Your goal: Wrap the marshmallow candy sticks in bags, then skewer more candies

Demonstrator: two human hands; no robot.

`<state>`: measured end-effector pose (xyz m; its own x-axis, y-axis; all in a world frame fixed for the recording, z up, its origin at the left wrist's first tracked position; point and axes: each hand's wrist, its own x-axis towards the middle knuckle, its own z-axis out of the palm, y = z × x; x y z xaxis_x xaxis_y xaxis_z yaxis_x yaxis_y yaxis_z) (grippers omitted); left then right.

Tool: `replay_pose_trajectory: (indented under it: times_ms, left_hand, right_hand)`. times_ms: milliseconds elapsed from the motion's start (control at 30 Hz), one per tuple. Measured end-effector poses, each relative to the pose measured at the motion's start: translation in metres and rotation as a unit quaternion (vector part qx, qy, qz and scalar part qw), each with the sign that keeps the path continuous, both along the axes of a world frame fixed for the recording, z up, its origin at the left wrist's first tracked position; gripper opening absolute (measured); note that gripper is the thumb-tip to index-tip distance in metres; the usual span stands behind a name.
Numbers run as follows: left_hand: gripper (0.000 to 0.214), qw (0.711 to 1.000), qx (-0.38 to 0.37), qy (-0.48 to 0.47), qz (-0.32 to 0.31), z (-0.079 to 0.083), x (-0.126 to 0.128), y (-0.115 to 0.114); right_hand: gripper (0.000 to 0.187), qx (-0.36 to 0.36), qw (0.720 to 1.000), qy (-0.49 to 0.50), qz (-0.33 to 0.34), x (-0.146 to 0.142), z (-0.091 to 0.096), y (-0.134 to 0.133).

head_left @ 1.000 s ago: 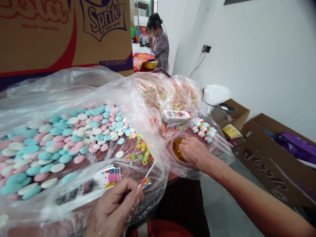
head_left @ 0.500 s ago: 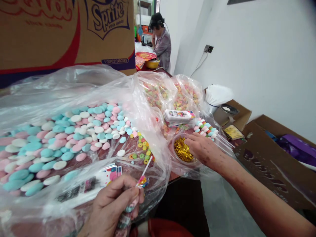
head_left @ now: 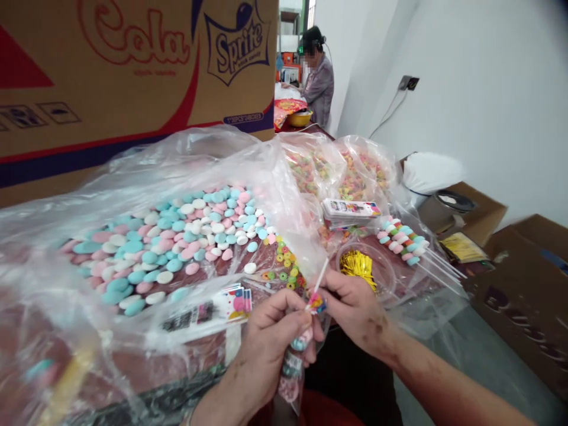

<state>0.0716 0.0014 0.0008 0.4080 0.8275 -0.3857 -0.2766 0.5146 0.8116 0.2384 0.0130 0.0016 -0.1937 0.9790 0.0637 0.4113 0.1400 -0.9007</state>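
My left hand (head_left: 273, 337) is closed round a candy skewer in a clear sleeve (head_left: 296, 355), whose white stick (head_left: 320, 277) points up and right. My right hand (head_left: 355, 307) has its fingers pinched at the neck of the sleeve, touching the left hand; what it pinches is too small to make out. Just behind my right hand stands a clear cup of gold twist ties (head_left: 358, 267). Right of the cup lie finished candy skewers (head_left: 402, 239) with their sticks pointing right. A stack of printed cards (head_left: 350, 211) lies behind the cup.
A big clear bag of pink, blue and white candy discs (head_left: 177, 248) fills the left. Bags of small coloured rings (head_left: 350, 171) lie behind. A Cola/Sprite carton (head_left: 133, 65) stands at the back left, open cardboard boxes (head_left: 523, 284) on the right. Another person (head_left: 317, 77) works far back.
My right hand left the cup of gold ties and came back to the sleeve's neck beside my left hand. My head turned left, so the scene slid right.
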Motion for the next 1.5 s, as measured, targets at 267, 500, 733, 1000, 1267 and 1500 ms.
replay_pose_trajectory:
  times_ms: [267,500,733,1000,1267,1500]
  left_hand:
    - [0.015,0.997,0.025,0.029,0.074,-0.009,-0.004,-0.001]
    - [0.013,0.988,0.086,0.071,0.110,-0.015,-0.006,0.001]
    - [0.013,0.989,0.062,0.060,0.120,-0.012,-0.004,0.003]
    - [0.014,0.990,0.078,0.095,0.063,-0.017,-0.011,0.010]
    - [0.021,0.964,0.036,0.143,-0.222,-0.009,-0.027,0.019]
    - [0.013,0.828,0.275,0.460,-0.164,0.011,-0.021,0.019]
  right_hand:
    - [0.016,-0.115,0.985,0.108,0.077,-0.016,0.002,0.000]
    - [0.018,-0.114,0.986,0.110,0.048,-0.015,-0.005,-0.003]
    - [0.020,-0.051,0.998,0.039,0.025,-0.018,-0.016,-0.012]
    - [0.025,0.409,0.862,-0.281,0.101,-0.010,-0.018,-0.007]
    - [0.019,0.426,0.750,-0.332,0.381,0.002,0.015,0.007]
    - [0.023,0.428,0.779,-0.406,0.212,-0.018,0.001,-0.006]
